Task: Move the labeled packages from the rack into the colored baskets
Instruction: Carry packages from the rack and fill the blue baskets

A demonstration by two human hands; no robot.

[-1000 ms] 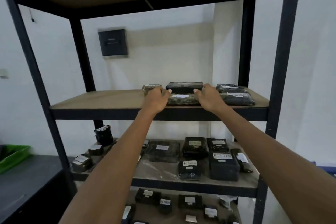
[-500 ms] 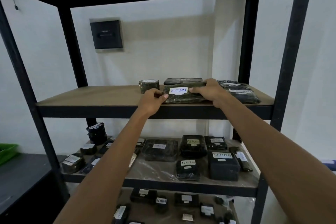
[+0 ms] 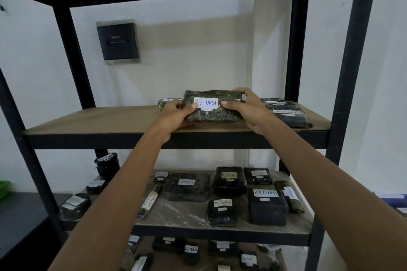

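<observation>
A dark, plastic-wrapped package (image 3: 211,114) with a white label reading RETURN is tilted up toward me at the front of the rack's upper shelf (image 3: 99,121). My left hand (image 3: 176,112) grips its left end, thumb on the front by the label. My right hand (image 3: 244,108) grips its right end, fingers over the top edge. A small package (image 3: 164,101) lies behind my left hand. More dark packages (image 3: 288,114) lie on the same shelf to the right.
The shelf below (image 3: 182,213) holds several labeled dark packages, many marked RETURN, and a lower shelf holds more. A green basket (image 3: 4,189) shows at the far left edge on a dark surface. Black rack posts (image 3: 350,72) frame the shelves. A dark wall box (image 3: 119,42) hangs behind.
The package lay flat under both hands; both hands have since taken hold of it and tipped it up, so its RETURN label now faces me. The camera has moved closer.
</observation>
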